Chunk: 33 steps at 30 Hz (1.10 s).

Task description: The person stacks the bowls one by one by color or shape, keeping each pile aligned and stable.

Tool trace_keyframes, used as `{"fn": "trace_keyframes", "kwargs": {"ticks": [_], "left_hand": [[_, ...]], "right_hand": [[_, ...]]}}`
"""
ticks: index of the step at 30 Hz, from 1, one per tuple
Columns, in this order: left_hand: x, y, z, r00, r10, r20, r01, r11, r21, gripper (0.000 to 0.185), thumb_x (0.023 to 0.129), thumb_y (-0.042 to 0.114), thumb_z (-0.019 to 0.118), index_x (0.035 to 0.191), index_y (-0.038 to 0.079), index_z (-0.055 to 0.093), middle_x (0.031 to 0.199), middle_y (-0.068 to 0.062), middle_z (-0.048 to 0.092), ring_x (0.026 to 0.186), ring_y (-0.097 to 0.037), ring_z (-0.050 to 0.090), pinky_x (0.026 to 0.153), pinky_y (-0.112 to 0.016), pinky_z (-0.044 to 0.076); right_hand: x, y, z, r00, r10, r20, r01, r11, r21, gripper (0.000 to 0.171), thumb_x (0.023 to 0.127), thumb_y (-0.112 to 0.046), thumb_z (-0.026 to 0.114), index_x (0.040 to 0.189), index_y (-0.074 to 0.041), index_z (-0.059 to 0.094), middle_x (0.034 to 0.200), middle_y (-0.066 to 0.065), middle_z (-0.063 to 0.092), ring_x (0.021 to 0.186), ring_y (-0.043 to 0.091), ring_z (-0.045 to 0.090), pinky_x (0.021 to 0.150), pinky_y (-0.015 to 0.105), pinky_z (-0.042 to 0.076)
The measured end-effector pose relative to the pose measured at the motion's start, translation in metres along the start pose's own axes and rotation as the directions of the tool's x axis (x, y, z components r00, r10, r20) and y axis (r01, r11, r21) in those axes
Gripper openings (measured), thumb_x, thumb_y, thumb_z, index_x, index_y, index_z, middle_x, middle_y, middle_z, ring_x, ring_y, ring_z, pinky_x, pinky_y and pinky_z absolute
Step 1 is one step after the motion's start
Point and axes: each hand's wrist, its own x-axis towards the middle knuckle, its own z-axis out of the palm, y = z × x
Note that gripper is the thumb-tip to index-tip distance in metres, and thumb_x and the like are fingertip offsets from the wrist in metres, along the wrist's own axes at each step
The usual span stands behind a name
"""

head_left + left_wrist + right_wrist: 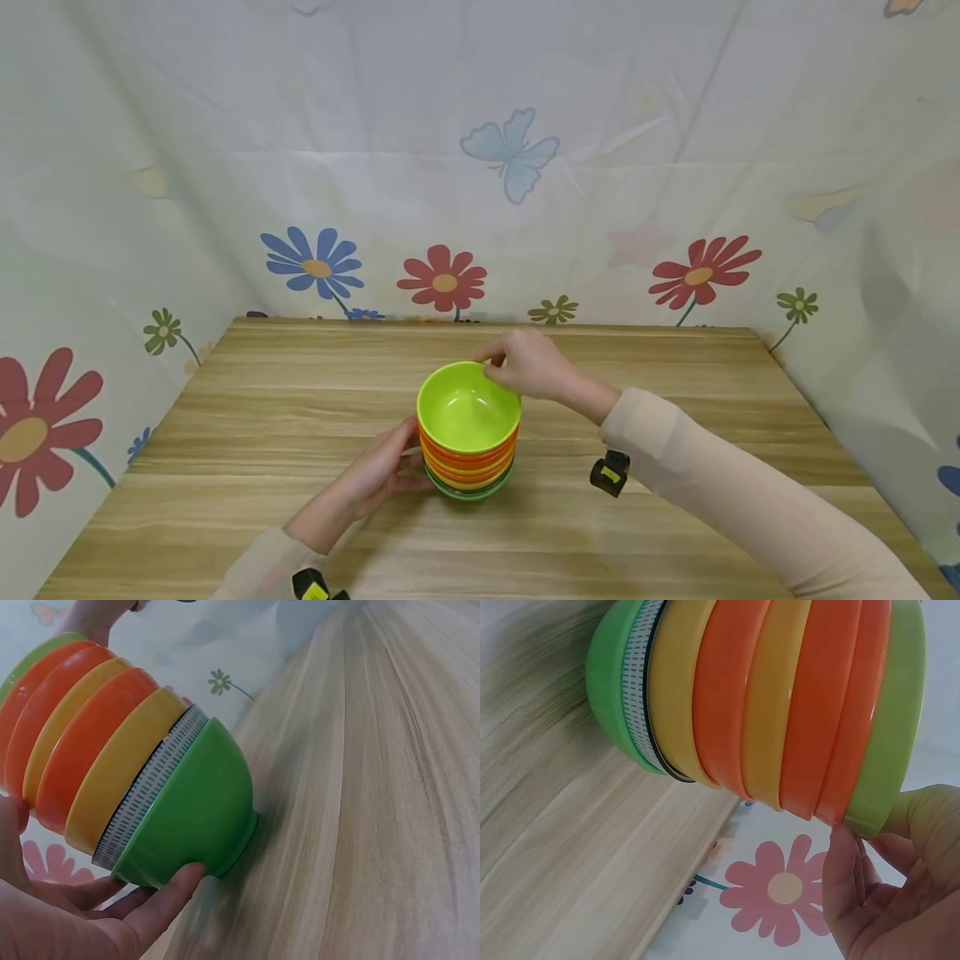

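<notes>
A nested stack of bowls stands upright on the wooden table. Topmost is a lime-green bowl (468, 408), its inside bare. Beneath it come several orange bowls (731, 697) and yellow bowls (124, 761), then a white patterned bowl (150, 787) with a dark rim, and a green bowl (199, 802) at the bottom. My right hand (528, 364) pinches the lime-green bowl's far right rim between thumb and fingers. On the stack's left side my left hand (386, 473) rests with fairly straight fingers against the green bowl; its thumb lies higher, by the upper bowls.
The wood-grain table (300, 375) extends around the stack on all sides. Behind it and at both sides hangs a pale curtain (375, 192) printed with flowers and a butterfly. A small black device (610, 473) is strapped at the right wrist.
</notes>
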Motion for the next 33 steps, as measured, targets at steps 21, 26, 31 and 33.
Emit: {"fn": "trace_keyframes", "kwargs": {"ticks": [21,26,31,33], "left_hand": [[0.006,0.01,-0.011,0.998,0.068,-0.006,-0.066,0.99,0.127,0.06,0.1,0.04,0.028,0.136,-0.008,0.035,0.137,-0.027,0.039,0.118,-0.035,0.049,0.091,-0.046,0.048],[0.014,0.015,-0.016,0.995,0.072,-0.076,-0.058,0.982,0.179,0.054,0.099,0.035,0.035,0.132,-0.008,0.041,0.135,-0.026,0.042,0.117,-0.036,0.05,0.092,-0.045,0.047],[0.028,0.02,-0.022,0.984,0.108,-0.141,-0.066,0.96,0.272,0.046,0.098,0.032,0.04,0.127,-0.002,0.049,0.132,-0.02,0.049,0.114,-0.032,0.054,0.092,-0.047,0.046],[0.033,0.022,-0.024,0.979,0.139,-0.146,-0.082,0.936,0.343,0.044,0.098,0.033,0.04,0.126,0.001,0.052,0.129,-0.018,0.052,0.113,-0.03,0.055,0.09,-0.045,0.048]], "right_hand": [[-0.02,0.031,0.011,0.998,-0.004,-0.068,0.015,0.985,0.175,0.021,0.094,-0.017,0.052,0.104,-0.012,0.069,0.092,0.006,0.066,0.05,0.01,0.051,0.046,0.023,0.048],[-0.025,0.044,0.017,0.995,0.02,-0.098,-0.009,0.994,0.105,0.021,0.095,-0.017,0.05,0.102,-0.012,0.069,0.087,0.003,0.066,0.06,0.009,0.055,0.052,0.022,0.048],[-0.029,0.059,0.026,0.986,0.009,-0.169,-0.013,1.0,-0.02,0.022,0.095,-0.014,0.048,0.1,-0.009,0.068,0.091,0.003,0.067,0.074,0.012,0.057,0.061,0.025,0.047],[-0.03,0.067,0.03,0.978,-0.01,-0.207,-0.005,0.997,-0.072,0.02,0.094,-0.013,0.05,0.099,-0.008,0.068,0.092,0.004,0.067,0.073,0.013,0.057,0.062,0.027,0.048]]}}
